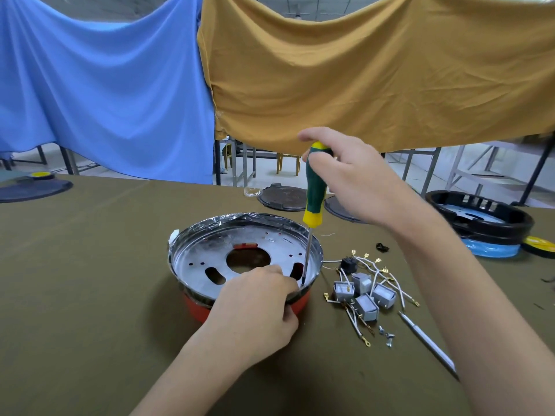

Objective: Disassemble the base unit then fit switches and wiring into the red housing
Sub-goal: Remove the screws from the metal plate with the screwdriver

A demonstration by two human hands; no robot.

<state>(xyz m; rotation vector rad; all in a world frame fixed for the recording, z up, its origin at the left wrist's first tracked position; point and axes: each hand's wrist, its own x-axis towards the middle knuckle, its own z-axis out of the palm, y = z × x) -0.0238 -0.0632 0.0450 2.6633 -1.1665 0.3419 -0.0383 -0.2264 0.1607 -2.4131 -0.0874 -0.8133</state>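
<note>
While the left hand (258, 298) is gripping the red housing's (295, 304) rim, the right hand (345, 175) is holding the screwdriver (314, 193) upright, tip inside the metal plate (246, 253).

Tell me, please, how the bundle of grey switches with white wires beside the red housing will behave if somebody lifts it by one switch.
The switch bundle would probably come up floppy, its thin wires trailing and perhaps tangling. It looks light. The loose screws beside it may scatter if dragged wires catch them.
</note>
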